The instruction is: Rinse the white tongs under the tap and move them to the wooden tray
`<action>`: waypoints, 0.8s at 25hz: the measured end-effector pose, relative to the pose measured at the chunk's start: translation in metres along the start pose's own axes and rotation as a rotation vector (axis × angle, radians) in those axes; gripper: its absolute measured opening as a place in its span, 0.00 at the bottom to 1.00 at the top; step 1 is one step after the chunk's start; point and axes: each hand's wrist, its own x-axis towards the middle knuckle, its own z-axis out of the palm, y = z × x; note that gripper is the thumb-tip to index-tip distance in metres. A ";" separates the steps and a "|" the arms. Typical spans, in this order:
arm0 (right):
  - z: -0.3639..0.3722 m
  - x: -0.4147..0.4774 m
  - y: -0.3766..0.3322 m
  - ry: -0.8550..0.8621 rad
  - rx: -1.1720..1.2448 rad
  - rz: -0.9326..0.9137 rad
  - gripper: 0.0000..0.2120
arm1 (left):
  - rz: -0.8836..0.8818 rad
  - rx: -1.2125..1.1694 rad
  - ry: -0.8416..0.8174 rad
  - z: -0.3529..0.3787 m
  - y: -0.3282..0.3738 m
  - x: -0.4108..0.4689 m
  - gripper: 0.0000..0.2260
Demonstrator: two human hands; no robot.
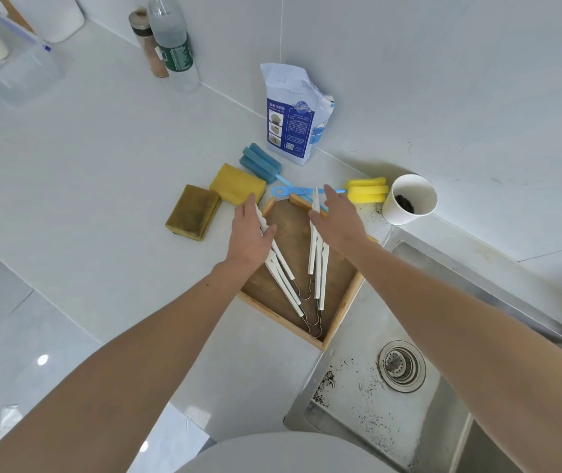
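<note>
Both my hands are out over the wooden tray, which sits on the bench just left of the sink. My left hand lies flat on the far ends of the left bundle of white tongs, fingers together and stretched out, not curled round anything that I can see. My right hand is the same on the right bundle of white tongs: fingers apart and straight, palm down, touching the far tips, with no clear grip.

The tongs already lie inside the tray, in two bundles that make a V. Each bundle runs long from far to near, the white blades under my hands at the far end and the wire loops meeting near the tray's near corner. So each bundle runs from my palm back toward my body, along my forearm.

I judge the task is close to done, the hands only settling or letting go. Each hand is nearest its own bundle; the right one is closer to the sink if another rinse is needed. No tap shows here. Beyond the tray lie sponges and a paper cup.
</note>
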 end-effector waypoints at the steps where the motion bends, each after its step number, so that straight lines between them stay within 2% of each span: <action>1: 0.000 0.002 -0.001 -0.007 -0.033 -0.021 0.29 | 0.008 0.016 0.019 0.002 -0.001 0.001 0.31; 6: 0.011 0.000 -0.002 -0.016 -0.080 -0.098 0.22 | 0.052 0.052 0.063 0.013 -0.007 0.001 0.27; 10: 0.019 -0.009 0.002 -0.005 -0.246 -0.154 0.19 | 0.091 0.164 0.011 0.024 -0.016 -0.005 0.21; 12: 0.020 -0.013 0.005 0.002 -0.263 -0.162 0.17 | 0.105 0.158 0.018 0.026 -0.019 -0.008 0.22; 16: 0.017 -0.021 0.007 0.010 -0.239 -0.151 0.18 | 0.099 0.091 0.028 0.021 -0.017 -0.010 0.25; 20: 0.004 -0.041 0.005 -0.016 -0.137 -0.119 0.21 | 0.106 0.047 0.011 0.013 -0.013 -0.025 0.23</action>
